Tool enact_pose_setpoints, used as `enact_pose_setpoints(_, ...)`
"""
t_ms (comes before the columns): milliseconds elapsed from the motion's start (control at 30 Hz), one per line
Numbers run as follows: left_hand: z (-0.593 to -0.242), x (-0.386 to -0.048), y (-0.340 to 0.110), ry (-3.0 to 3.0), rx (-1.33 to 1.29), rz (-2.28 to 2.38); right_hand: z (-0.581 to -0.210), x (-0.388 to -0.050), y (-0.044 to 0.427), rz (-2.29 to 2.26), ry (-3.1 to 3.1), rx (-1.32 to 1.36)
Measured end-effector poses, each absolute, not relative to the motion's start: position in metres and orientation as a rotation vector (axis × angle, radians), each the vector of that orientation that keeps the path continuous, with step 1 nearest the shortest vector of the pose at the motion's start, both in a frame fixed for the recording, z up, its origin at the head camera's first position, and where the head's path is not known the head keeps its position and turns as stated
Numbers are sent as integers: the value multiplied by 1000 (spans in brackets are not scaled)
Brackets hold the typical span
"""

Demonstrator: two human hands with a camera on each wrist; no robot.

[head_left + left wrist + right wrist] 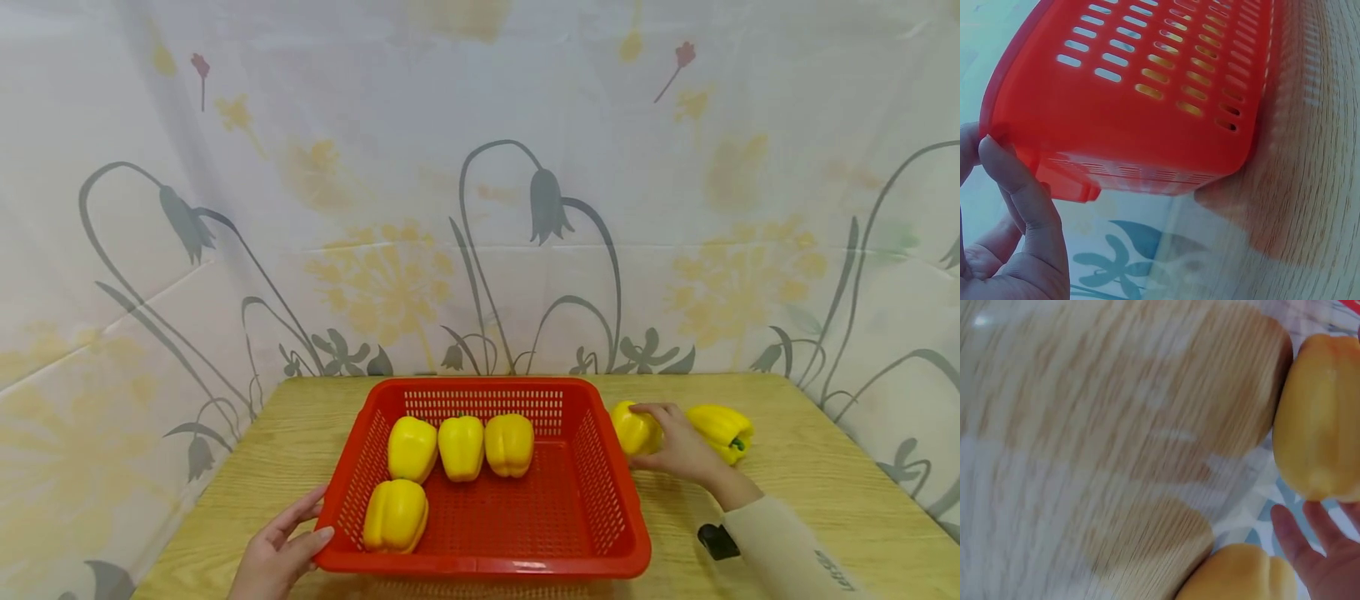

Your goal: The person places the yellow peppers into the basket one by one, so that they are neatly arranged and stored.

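A red perforated plastic basket (525, 567) stands on the table with several yellow bell peppers (461, 447) inside, along its back and left. My left hand (273, 550) pinches the basket's rim at the front left corner; in the left wrist view the thumb (1019, 178) lies against the rim. Just right of the basket, my right hand (678, 450) holds a yellow bell pepper (633, 427), thumb on the near side and fingers on the far side. In the right wrist view, fingertips meet the end of this pepper (1319, 419). Another yellow bell pepper (722, 429) lies beyond that hand.
The wooden table (825, 500) extends on both sides of the basket. A small black object (717, 542) lies beside the right sleeve. Behind the table hangs a pale cloth (420, 192) printed with flowers.
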State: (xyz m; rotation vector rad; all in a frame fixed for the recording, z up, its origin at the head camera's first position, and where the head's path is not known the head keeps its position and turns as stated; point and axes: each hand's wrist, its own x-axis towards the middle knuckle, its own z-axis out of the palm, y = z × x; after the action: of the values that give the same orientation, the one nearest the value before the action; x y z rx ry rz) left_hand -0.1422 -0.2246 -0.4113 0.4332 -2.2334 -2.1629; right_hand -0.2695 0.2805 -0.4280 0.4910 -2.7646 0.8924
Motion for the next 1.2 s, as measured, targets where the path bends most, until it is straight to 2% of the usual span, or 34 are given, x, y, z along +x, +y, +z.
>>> enact_pose_setpoints(567, -412, -143, -224, -2219, 417, -2176, -426, -265, 279, 894, -2745, 382)
enact_pose_setpoints(1200, -411, -143, -224, -2214, 424, -2181, -397, -256, 280, 928, -2640, 483)
